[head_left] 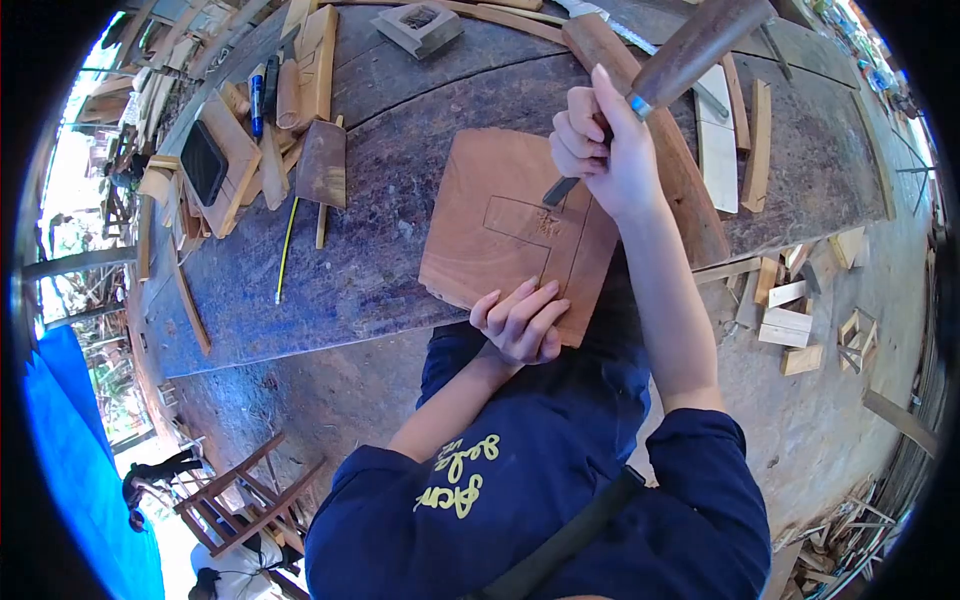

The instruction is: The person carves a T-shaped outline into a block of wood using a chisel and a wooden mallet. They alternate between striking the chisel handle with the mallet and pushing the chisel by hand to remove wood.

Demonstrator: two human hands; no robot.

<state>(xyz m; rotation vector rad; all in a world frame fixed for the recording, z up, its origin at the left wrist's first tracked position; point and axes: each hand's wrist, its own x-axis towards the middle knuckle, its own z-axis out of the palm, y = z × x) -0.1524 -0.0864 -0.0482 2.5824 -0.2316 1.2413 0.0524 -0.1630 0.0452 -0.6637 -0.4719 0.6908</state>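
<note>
My right hand (600, 140) is wrapped around the metal shank of a chisel (695, 55). Its dark wooden handle sticks up past my thumb. Below the fist, the blade's end meets the face of a reddish-brown wooden board (460, 245), close to a small patch of wood shavings (547, 223). Pencil lines form an L-like outline on the board. At the near edge, my left hand (522, 320) grips this board, fingers curled over its top face. The thumb side of that grip is partly hidden.
The board rests on a worn workbench (390, 250), overhanging its front edge. Wood pieces, a phone (204, 163), a blue marker (257, 105) and a flat wooden-handled blade (322, 165) lie left. A thick beam (680, 180) lies right. Offcuts (787, 325) and a wooden chair (245, 500) occupy the floor.
</note>
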